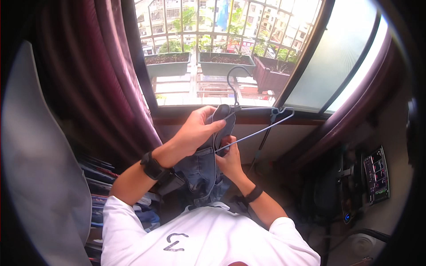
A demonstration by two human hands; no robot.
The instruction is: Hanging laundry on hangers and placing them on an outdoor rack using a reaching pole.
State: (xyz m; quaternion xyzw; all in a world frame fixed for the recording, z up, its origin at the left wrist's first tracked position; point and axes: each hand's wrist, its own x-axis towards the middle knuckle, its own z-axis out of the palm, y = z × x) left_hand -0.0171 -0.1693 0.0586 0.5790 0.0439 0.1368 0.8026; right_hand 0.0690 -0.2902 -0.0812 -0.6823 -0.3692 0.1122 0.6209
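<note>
Both hands (pixel 213 142) on hangered jeans (pixel 202 170)

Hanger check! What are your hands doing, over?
Left hand grips denim garment over hanger. Right hand holds it underneath. Nothing blocking.

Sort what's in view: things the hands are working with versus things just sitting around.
In hand: dark wire clothes hanger; blue denim garment; left hand; right hand.
Lying about: maroon curtain; grey rectangular planter boxes; stacked folded clothes.
</note>
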